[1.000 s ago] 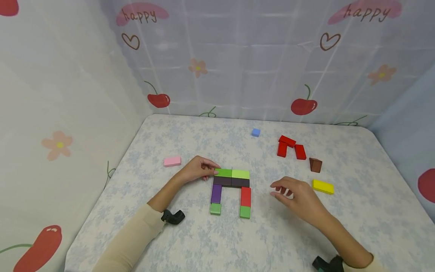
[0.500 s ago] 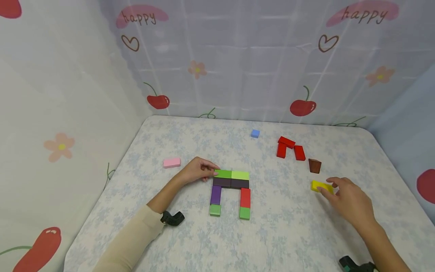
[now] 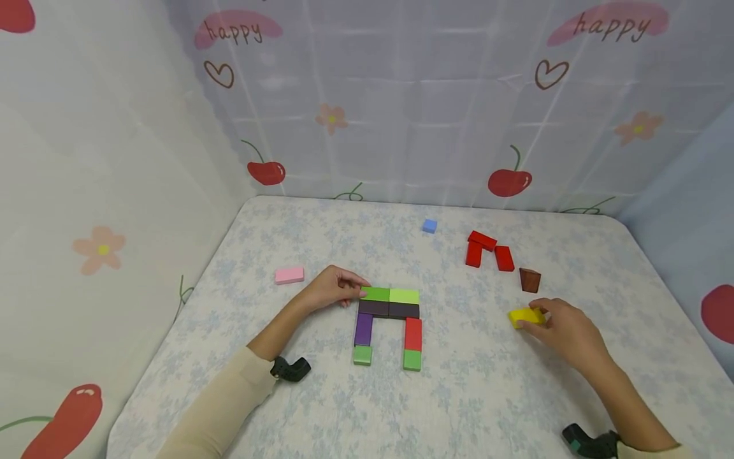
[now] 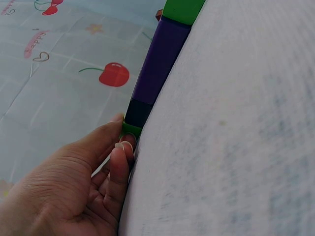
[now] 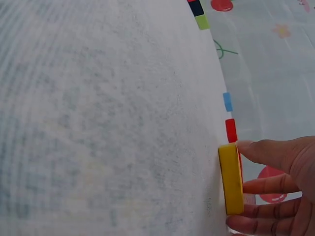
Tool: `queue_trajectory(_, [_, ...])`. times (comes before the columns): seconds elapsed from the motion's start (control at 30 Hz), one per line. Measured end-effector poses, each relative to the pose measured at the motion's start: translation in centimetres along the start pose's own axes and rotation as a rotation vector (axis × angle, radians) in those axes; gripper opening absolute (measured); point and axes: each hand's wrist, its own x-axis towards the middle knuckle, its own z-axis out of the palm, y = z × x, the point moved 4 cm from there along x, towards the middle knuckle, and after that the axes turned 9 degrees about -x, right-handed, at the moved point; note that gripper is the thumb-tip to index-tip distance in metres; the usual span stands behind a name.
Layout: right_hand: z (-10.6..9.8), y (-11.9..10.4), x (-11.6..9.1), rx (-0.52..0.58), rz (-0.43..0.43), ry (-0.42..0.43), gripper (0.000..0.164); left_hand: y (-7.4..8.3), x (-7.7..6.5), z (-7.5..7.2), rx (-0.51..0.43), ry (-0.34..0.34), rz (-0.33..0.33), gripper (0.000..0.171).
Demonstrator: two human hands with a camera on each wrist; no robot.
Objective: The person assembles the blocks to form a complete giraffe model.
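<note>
My right hand [image 3: 564, 331] pinches a yellow block [image 3: 524, 316] between thumb and fingers on the right side of the table. The right wrist view shows the same block [image 5: 230, 179] standing out in front of the fingers. My left hand [image 3: 332, 287] pinches the left end of a green block [image 3: 375, 294], at the upper left corner of a flat arrangement. Beside it lies a lime block [image 3: 404, 296], with two dark blocks [image 3: 374, 308] below. A purple block [image 3: 363, 329] and a red block [image 3: 413, 334] form two legs, each ending in a small green block [image 3: 362, 355].
A pink block [image 3: 289, 275] lies left of my left hand. Toward the back are a small blue block [image 3: 429, 225], three red blocks [image 3: 473, 254] and a brown wedge-like block [image 3: 530, 280]. The patterned table [image 3: 287, 414] meets printed curtains [image 3: 390, 95] behind.
My right hand has gone right to the yellow block, taken hold of it and moved it slightly left. My left hand stays at the green block.
</note>
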Motion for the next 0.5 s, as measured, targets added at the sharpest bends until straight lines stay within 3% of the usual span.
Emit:
queue_trajectory(0.23, [0.0,-0.9,0.4,0.049,-0.050,0.021,0.066,0.8,0.3,-0.3,0.005,0.011,0.011,0.022])
queue_trajectory(0.37, [0.1,-1.0,0.0,0.041,-0.048,0.025,0.063,0.7,0.2,-0.1,0.007,0.000,0.003,0.022])
queue_trajectory(0.5, [0.2,-1.8,-0.1,0.048,-0.098,0.050,0.059,0.3,0.0,0.1,0.009,-0.014,-0.008,0.023])
